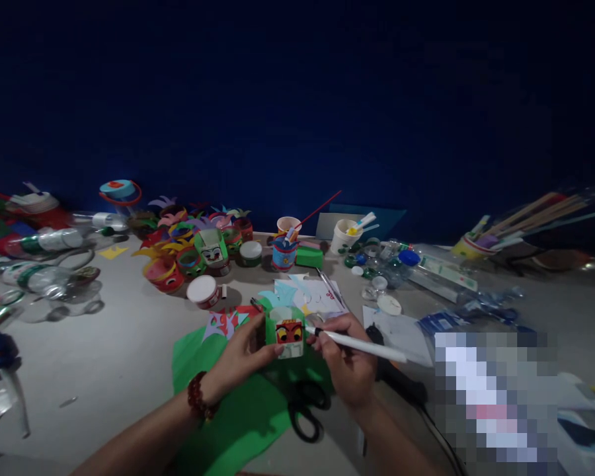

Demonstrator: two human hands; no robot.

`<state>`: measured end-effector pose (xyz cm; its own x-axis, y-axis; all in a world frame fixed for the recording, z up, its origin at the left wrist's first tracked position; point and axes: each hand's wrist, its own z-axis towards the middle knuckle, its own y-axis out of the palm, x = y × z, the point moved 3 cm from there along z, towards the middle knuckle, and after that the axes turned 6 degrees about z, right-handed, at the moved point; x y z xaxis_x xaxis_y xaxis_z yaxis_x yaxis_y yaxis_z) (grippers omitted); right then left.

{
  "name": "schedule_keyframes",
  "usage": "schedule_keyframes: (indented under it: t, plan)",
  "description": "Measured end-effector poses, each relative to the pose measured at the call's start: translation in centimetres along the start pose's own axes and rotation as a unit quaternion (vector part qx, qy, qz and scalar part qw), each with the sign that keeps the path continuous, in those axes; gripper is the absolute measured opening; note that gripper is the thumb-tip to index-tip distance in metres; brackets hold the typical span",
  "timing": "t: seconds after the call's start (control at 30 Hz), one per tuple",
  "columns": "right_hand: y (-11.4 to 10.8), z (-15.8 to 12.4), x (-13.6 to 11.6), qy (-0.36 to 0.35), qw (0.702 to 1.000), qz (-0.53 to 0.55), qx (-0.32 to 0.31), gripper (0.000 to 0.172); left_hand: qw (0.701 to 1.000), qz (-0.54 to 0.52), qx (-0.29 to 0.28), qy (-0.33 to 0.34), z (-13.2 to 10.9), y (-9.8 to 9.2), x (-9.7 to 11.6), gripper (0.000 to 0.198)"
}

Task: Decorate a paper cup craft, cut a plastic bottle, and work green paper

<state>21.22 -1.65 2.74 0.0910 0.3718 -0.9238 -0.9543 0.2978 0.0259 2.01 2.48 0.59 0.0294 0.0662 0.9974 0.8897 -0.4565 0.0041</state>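
In my left hand [250, 347] is a small green-and-white cup [291, 350] decorated with a red paper face with yellow eyes. The thumb presses on its front near the lower edge. My right hand [350, 360] grips a white marker pen [367, 345], its dark tip pointing at the right side of the face. Whether the tip touches the cup I cannot tell. Beneath both hands lies a sheet of green paper [242, 416]. Black-handled scissors [307, 413] rest at its right edge, and red and purple paper scraps [223, 322] lie behind my left hand.
Several decorated paper cups [171, 271] cluster at the back left. Clear plastic bottles [44, 277] lie farther left. A white tub [203, 291] stands behind my left hand. Bottle pieces and caps [381, 261] spread at the back right. A black cord [436, 430] runs beside my right forearm.
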Motion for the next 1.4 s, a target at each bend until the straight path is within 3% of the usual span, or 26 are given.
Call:
schedule_keyframes:
  t: [0.8,1.07,1.4]
  plan:
    - [0.01,0.15,-0.06,-0.012,1.0,0.003,0.006,0.009,1.0,-0.025,-0.013,0.014,0.01,0.05,0.02,0.045]
    - [0.05,0.16,-0.15,-0.012,0.999,0.034,0.01,0.008,0.999,-0.035,-0.019,0.011,0.03,0.16,0.0,0.053]
    - [0.02,0.27,-0.32,-0.011,0.999,0.034,0.013,0.01,1.0,-0.015,-0.002,-0.003,0.04,-0.1,-0.43,0.048]
